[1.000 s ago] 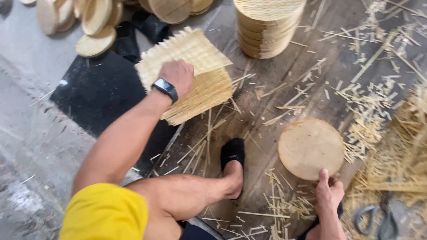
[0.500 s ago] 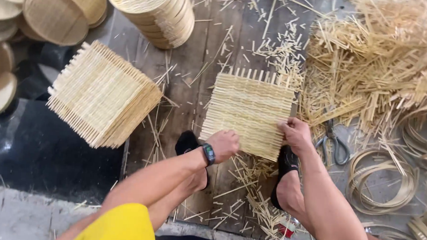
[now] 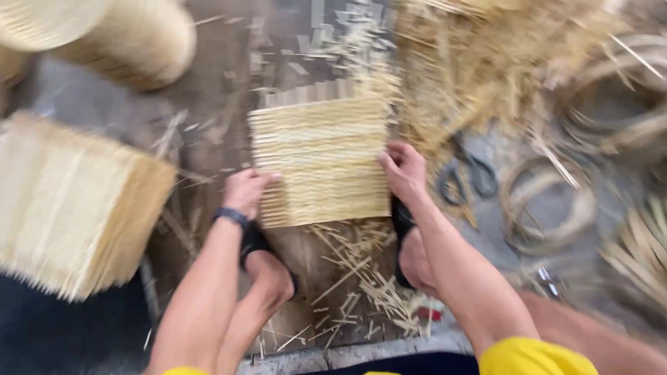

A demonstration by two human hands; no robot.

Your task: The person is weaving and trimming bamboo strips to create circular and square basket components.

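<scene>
A square woven bamboo mat point(image 3: 321, 161) is being held flat on the wooden floor point(image 3: 226, 80), between the person's two feet, and the step in hand is judged to be the seating and squaring of this mat before it is worked further. The left hand point(image 3: 246, 192) is being pressed against the mat's lower left edge with its fingers curled over the protruding strip ends, and the right hand point(image 3: 404, 170) is being closed on the right edge, thumb on top; both hands are thus gripping the mat by opposite sides. The picture is blurred by the head's motion, so how tightly the fingers are closed is hard to make out. A tall stack of similar square mats point(image 3: 63, 204) is lying well apart to the left, stacks of round woven trays point(image 3: 110, 24) are lying at the upper left, and a pair of scissors point(image 3: 467, 174) is lying just beside the right hand, among loose bamboo strips point(image 3: 493, 67) and coiled hoops point(image 3: 551, 206). Offcuts point(image 3: 360, 273) are scattered under the mat's near edge. For the next move, an even grip on both sides is judged to be called for, so that the weave is kept from being skewed or loosened.
</scene>
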